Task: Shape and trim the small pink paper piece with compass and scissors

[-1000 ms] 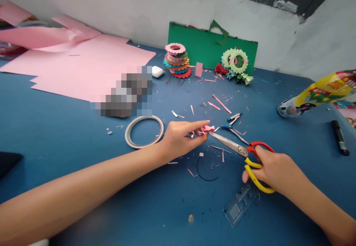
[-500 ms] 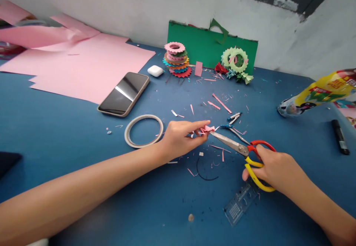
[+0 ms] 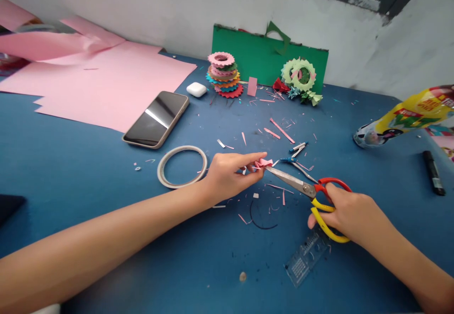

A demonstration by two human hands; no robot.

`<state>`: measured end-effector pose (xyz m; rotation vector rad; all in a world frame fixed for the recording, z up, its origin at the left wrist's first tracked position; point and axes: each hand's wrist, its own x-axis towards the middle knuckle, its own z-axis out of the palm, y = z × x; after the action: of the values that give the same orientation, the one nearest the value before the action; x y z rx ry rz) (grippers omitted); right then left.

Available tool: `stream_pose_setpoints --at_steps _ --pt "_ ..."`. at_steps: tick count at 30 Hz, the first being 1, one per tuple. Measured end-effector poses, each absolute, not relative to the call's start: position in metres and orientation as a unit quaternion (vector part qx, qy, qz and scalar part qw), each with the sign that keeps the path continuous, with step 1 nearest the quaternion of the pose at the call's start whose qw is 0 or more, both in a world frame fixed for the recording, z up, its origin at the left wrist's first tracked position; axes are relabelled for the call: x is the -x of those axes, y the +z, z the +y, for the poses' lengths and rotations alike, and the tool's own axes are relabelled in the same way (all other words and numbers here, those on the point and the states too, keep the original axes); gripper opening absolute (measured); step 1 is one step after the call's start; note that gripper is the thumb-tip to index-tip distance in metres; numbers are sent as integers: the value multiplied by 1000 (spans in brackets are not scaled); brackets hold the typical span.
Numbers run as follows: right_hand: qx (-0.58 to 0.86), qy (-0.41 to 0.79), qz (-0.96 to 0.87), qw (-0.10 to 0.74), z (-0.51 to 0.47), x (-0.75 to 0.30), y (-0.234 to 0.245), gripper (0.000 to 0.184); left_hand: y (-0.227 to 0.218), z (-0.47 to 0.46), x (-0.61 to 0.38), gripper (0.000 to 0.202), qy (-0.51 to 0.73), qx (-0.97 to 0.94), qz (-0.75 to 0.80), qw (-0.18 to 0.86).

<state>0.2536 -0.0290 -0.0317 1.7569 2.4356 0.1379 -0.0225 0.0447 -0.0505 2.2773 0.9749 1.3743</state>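
Scissors clasped in our right grip point at pink paper our left grip pinches, best held steady for clean cuts.

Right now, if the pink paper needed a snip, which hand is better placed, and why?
The right hand, probably: it holds the scissors, with their tips right by the pink paper. The left hand is occupied, pinching that paper.

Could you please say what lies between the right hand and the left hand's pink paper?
The head view shows the scissor blades there, tips at the pink paper.
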Motion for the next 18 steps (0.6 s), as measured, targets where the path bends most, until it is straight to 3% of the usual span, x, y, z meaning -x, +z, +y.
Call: stream_pose_setpoints --at_steps 6,18 --pt "-537 157 829 19 -30 -254 -35 68 -50 44 23 25 463 -800 349 152" --pt "-498 188 847 14 -29 -254 -33 68 -51 44 24 24 460 -805 348 142"
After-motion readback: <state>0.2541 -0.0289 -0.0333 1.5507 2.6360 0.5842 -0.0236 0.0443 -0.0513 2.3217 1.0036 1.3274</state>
